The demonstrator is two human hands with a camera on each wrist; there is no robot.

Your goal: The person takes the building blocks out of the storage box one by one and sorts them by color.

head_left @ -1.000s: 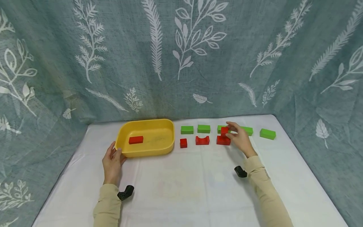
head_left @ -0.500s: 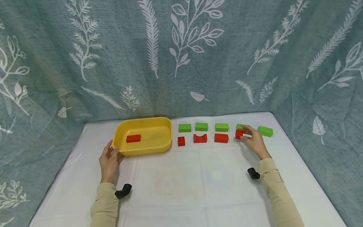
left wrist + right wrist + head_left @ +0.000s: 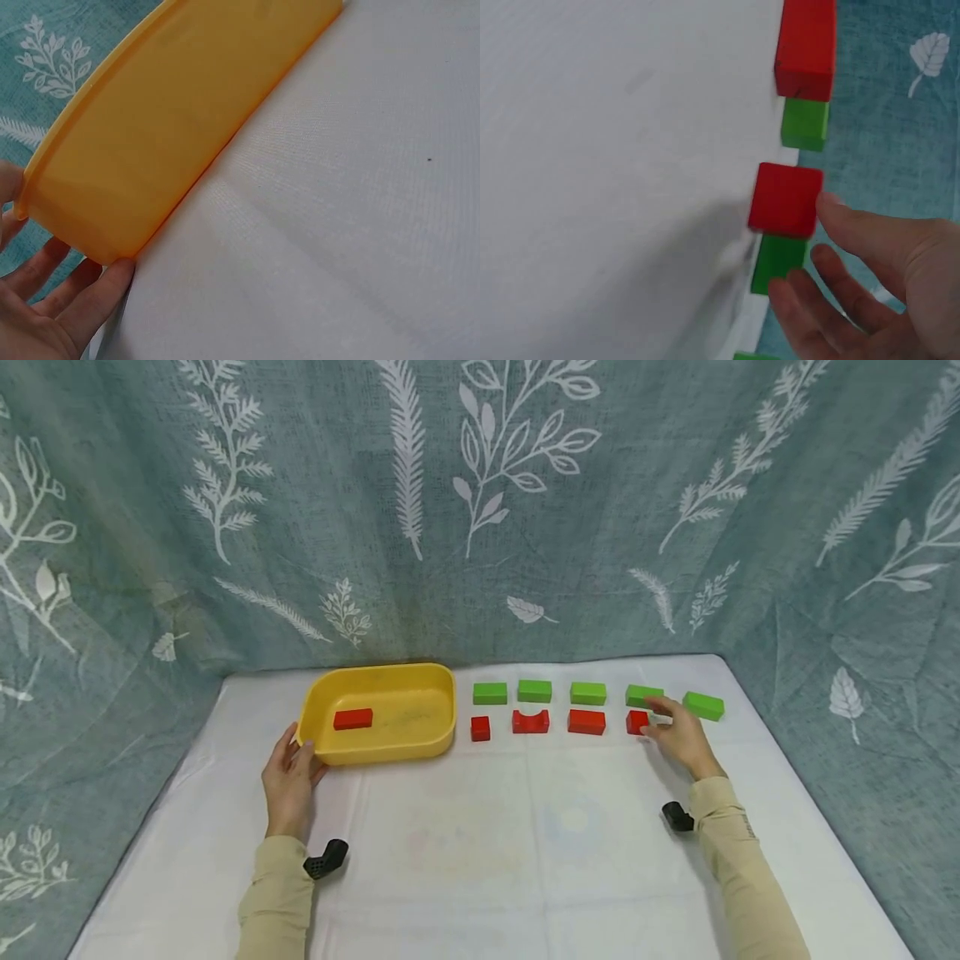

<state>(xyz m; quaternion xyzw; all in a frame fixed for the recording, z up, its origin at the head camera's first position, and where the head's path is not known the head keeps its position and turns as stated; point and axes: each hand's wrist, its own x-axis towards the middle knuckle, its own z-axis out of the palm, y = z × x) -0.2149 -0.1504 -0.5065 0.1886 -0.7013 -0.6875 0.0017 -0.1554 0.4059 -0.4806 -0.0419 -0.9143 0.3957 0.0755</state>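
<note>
At the left, my left hand (image 3: 288, 785) holds the near left corner of a yellow plastic tray (image 3: 390, 752), with thumb and fingers spread around its wall. A red rectangular block (image 3: 352, 719) lies in the tray. My right hand (image 3: 684, 739) is beside a red cube (image 3: 637, 722) on the table. In the right wrist view the thumb lies at the edge of this cube (image 3: 786, 199), while the other fingers are spread apart from it. To its left stand a red rectangular block (image 3: 587, 722), a red notched block (image 3: 530, 722) and another red cube (image 3: 480, 729).
Several green rectangular blocks (image 3: 588, 693) form a row behind the red ones, near the far edge of the white-covered table (image 3: 480, 843). The rightmost green block (image 3: 703, 705) has no red piece in front. A patterned teal curtain (image 3: 420, 527) hangs behind.
My right hand has carried the red cube rightward, set it in front of the fourth green block and spread its fingers from it. My left hand has stayed at the tray.
</note>
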